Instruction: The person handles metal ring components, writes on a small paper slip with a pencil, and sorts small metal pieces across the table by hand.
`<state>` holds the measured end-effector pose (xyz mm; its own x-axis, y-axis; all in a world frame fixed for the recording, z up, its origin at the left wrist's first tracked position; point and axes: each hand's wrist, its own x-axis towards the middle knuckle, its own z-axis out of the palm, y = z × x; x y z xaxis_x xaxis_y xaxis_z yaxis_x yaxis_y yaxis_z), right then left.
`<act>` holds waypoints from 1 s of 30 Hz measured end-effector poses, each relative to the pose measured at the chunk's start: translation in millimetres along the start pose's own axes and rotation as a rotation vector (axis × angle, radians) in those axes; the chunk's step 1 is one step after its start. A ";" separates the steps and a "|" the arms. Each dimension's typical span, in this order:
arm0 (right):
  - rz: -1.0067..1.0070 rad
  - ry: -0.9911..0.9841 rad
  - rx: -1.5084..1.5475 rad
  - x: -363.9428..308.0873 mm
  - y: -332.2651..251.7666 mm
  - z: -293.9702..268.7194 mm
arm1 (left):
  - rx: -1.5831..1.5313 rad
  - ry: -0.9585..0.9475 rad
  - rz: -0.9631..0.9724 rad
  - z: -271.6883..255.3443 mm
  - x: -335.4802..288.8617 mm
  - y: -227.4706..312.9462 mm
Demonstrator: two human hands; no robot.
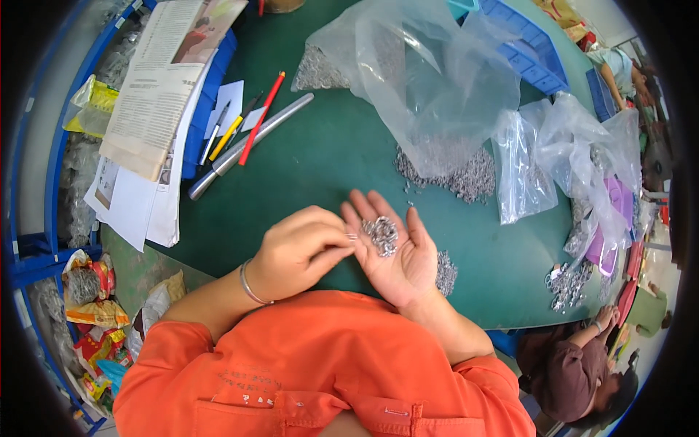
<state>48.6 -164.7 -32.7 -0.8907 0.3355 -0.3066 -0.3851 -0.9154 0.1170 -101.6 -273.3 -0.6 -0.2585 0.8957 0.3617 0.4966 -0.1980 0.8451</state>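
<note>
Left hand: thumb and fingertips pinched on a slim, shiny metal bit. Right hand, just beside it: palm upturned and open, bearing a rounded clump of glossy metal pieces. Beneath both, smooth green table; beyond, granular grey pile, crumpled translucent plastic bag and tapered metal rod.
</note>
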 end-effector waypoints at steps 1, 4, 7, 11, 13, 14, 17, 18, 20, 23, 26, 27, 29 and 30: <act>0.054 0.014 -0.059 -2.0 1.0 -1.1 | 0.022 -0.035 0.098 2.6 5.7 0.3; 0.050 0.154 -0.246 -1.7 -4.7 15.7 | -0.012 0.025 0.133 2.7 13.2 5.0; -0.013 0.041 -0.546 -6.3 -24.7 53.0 | 0.011 0.164 -0.004 -9.7 -0.3 4.3; -0.650 -0.101 -1.128 30.0 -46.3 114.4 | 0.057 0.258 -0.125 -17.5 -20.0 -4.9; -1.030 -0.114 -1.882 64.6 -73.2 131.3 | 0.090 0.243 -0.069 -15.7 -23.7 -7.3; -1.116 -0.032 -2.066 79.8 -83.0 131.1 | 0.095 0.248 -0.110 -16.3 -25.9 -5.5; -1.690 -0.375 -2.226 90.4 -57.9 145.5 | 0.187 0.340 -0.210 -26.6 -42.1 -14.4; -1.685 -0.562 -2.167 88.2 -40.0 142.3 | 0.226 0.369 -0.256 -31.4 -49.9 -18.2; -1.508 -1.089 -2.167 96.3 -3.6 126.8 | 0.300 0.417 -0.319 -39.9 -63.8 -24.3; -1.050 -1.161 -2.431 124.9 32.0 91.9 | 0.351 0.440 -0.342 -42.5 -66.2 -25.9; -1.121 -1.036 -2.606 165.0 40.7 63.3 | 0.341 0.456 -0.263 -41.9 -63.8 -25.6; -1.158 -0.952 -2.715 176.1 40.4 56.6 | 0.328 0.460 -0.265 -41.3 -62.3 -24.6; -1.147 -0.995 -2.712 189.8 35.2 46.4 | 0.320 0.468 -0.275 -40.2 -61.0 -23.0; -1.122 -1.029 -2.713 193.3 31.1 43.2 | 0.306 0.477 -0.273 -39.5 -60.7 -24.8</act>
<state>-146.0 -118.7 -47.6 -0.8366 -0.2008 0.5097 -0.2738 0.9591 -0.0715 -131.1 -338.5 -27.9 -0.7154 0.6079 0.3445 0.5570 0.1985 0.8064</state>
